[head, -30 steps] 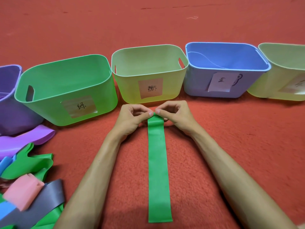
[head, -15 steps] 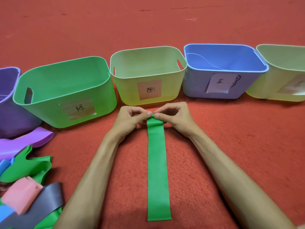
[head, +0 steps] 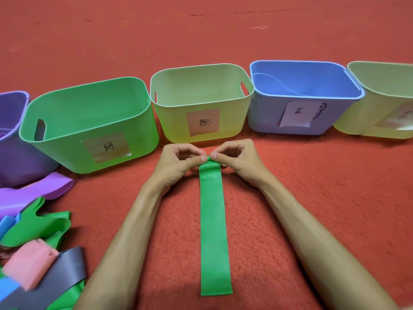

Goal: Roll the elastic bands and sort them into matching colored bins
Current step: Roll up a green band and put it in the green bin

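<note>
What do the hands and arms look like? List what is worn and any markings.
The left hand and right hand are bare, as are the forearms. No sleeves, gloves, rings, watch or wristbands show. The thumbnails are short and unpainted. No marks are visible.

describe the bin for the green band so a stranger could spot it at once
A row of bins stands across the red carpet. The green bin is second from the left, between the purple bin and a pale yellow-green bin. Only it is vivid green, like the green band.
</note>
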{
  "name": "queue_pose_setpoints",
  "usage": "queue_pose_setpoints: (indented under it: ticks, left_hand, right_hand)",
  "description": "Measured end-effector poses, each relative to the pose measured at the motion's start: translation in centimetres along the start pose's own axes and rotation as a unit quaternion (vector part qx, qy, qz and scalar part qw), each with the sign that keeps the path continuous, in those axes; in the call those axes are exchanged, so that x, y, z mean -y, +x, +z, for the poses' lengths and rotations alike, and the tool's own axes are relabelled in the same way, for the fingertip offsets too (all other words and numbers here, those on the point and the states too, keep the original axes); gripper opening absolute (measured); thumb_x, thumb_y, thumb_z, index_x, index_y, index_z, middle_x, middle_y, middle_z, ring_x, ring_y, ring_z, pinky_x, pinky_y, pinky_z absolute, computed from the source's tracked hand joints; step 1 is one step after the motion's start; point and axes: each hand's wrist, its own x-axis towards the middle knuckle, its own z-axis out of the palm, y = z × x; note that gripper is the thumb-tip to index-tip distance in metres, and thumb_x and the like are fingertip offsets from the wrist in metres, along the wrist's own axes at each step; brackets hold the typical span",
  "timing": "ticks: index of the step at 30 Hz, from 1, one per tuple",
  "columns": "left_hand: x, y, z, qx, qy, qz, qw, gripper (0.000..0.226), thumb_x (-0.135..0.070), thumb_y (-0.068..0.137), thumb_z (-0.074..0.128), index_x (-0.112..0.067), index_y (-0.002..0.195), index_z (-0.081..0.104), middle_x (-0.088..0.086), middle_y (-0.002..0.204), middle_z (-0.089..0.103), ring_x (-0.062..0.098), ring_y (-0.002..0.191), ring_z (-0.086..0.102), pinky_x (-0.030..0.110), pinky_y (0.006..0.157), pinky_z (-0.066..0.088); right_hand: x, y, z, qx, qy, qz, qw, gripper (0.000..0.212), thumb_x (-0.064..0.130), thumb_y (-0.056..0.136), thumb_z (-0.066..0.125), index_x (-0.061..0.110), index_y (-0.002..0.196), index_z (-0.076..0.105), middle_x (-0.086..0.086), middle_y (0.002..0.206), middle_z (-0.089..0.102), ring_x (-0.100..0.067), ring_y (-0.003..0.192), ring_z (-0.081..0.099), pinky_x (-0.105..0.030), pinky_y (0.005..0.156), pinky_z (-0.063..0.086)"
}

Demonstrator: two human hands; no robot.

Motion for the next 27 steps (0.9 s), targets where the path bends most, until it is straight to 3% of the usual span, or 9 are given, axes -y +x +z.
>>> queue_pose_setpoints:
  ticks: [5,12,16,20,24,27]
  left_hand:
    - [-0.12,0.24,-0.16,0.006,0.02,-0.023,1.0,0.017,-0.012,0.093,0.073,0.005,0.09,0.076,-0.005,0.055,0.06,0.003,0.046,0.047,0.014,0.043,0.034]
    - [-0.02,0.11,-0.35,0.01,0.038,-0.013,0.999,0.01,-0.009,0.089,0.078,0.001,0.092,0.079,0.017,0.085,0.077,0.008,0.058,0.059,0.021,0.049,0.039]
    - [0.09,0.03,-0.28,0.011,0.03,-0.003,0.999,0.005,-0.006,0.087,0.078,-0.002,0.091,0.079,0.023,0.09,0.076,0.013,0.064,0.061,0.021,0.049,0.042]
    - [0.06,0.0,-0.15,0.016,0.02,-0.001,1.0,0.006,-0.001,0.086,0.078,0.001,0.092,0.077,0.012,0.079,0.074,0.01,0.061,0.06,0.017,0.049,0.043]
    - [-0.29,-0.06,-0.03,0.021,0.014,0.003,1.0,0.012,0.0,0.087,0.076,0.008,0.096,0.075,0.008,0.074,0.073,0.007,0.056,0.059,0.015,0.048,0.043]
    - [-0.33,0.18,0.08,0.018,-0.002,-0.025,1.0,0.019,-0.006,0.094,0.07,0.014,0.096,0.071,-0.007,0.055,0.063,0.0,0.043,0.048,0.011,0.042,0.035]
  right_hand:
    - [0.0,-0.03,-0.01,-0.003,0.012,-0.013,1.0,0.003,0.0,0.088,0.078,0.0,0.091,0.078,-0.006,0.081,0.076,-0.008,0.069,0.065,-0.023,0.06,0.055]
    - [-0.3,0.17,-0.17,0.008,-0.009,-0.042,0.999,0.006,-0.001,0.086,0.08,-0.003,0.091,0.078,-0.014,0.087,0.078,-0.012,0.077,0.068,-0.025,0.071,0.054]
    - [-0.43,0.37,-0.12,0.007,0.0,-0.022,1.0,0.009,0.005,0.092,0.074,-0.004,0.091,0.077,-0.014,0.082,0.074,-0.012,0.07,0.06,-0.023,0.063,0.048]
    - [-0.48,0.15,-0.16,0.013,-0.018,-0.012,1.0,0.005,0.002,0.091,0.076,-0.001,0.088,0.078,-0.01,0.08,0.075,-0.008,0.07,0.063,-0.024,0.065,0.052]
    - [-0.43,0.13,-0.28,0.014,-0.006,-0.031,0.999,0.005,0.001,0.087,0.08,-0.003,0.09,0.077,-0.022,0.09,0.077,-0.02,0.081,0.069,-0.036,0.077,0.055]
    - [-0.22,0.07,-0.25,0.012,-0.002,-0.038,0.999,0.006,-0.002,0.085,0.08,0.0,0.09,0.077,-0.021,0.093,0.077,-0.02,0.083,0.071,-0.032,0.078,0.058]
